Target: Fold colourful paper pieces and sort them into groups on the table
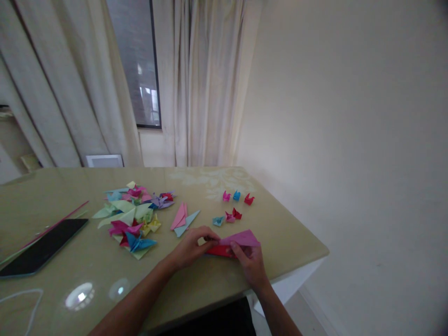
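Pinching pink paper (pixel 247 238) and red paper (pixel 219 251) between left hand (pixel 196 243) and right hand (pixel 252 262), just in from the near edge of the table (pixel 290 242). Running left to right in long axis, roughly along that edge and rising slightly toward the right in view; narrow at the left, broad and angled at the right. Showing red below the pink, on the nearer side. Cannot tell, from this angle, if resting on the tabletop or held just above. Gripped at the left end by thumb and bent forefinger of the left hand, tips close together; held farther right by the right hand, thumb across the front, other fingers curled behind and partly hidden. Reaching forward with left forearm (pixel 150 282) slanting in from the lower left, right forearm (pixel 276 305) from the lower right. Set beyond the pink paper: small folded pieces (pixel 230 217) in two short rows.
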{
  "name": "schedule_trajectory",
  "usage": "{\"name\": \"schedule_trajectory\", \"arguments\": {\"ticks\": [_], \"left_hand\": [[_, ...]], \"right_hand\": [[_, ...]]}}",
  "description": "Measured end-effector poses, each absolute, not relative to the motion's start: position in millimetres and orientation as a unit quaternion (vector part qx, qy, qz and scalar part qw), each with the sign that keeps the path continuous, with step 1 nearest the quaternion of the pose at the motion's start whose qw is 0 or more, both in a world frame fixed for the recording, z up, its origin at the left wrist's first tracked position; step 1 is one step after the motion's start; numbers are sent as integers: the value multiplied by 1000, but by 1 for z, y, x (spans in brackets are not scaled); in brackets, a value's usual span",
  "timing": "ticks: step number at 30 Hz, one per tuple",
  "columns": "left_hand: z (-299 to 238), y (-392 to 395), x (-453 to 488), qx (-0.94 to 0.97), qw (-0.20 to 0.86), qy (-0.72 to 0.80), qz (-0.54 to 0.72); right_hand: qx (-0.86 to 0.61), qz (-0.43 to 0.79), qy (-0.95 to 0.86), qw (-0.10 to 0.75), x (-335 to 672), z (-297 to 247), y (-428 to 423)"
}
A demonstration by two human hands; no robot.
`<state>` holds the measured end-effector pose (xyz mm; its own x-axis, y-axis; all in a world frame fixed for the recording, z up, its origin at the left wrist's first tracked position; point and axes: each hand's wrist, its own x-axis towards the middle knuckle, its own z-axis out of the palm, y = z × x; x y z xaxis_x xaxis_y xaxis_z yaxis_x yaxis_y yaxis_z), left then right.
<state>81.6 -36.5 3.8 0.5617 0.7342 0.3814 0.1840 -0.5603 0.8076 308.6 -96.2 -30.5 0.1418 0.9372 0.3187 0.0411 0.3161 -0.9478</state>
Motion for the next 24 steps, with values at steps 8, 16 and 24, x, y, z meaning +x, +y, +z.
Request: {"name": "schedule_trajectory", "arguments": {"ticks": [8, 16, 24], "left_hand": [[8, -22, 59, 816, 381, 343, 266], [-18, 6, 32, 756, -27, 603, 254], [-29, 15, 22, 742, 8, 639, 205]], "right_hand": [[-485, 258, -557, 623, 311, -27, -97], [-553, 216, -613, 521, 306, -32, -98], [-589, 112, -602, 527, 304, -29, -96]]}}
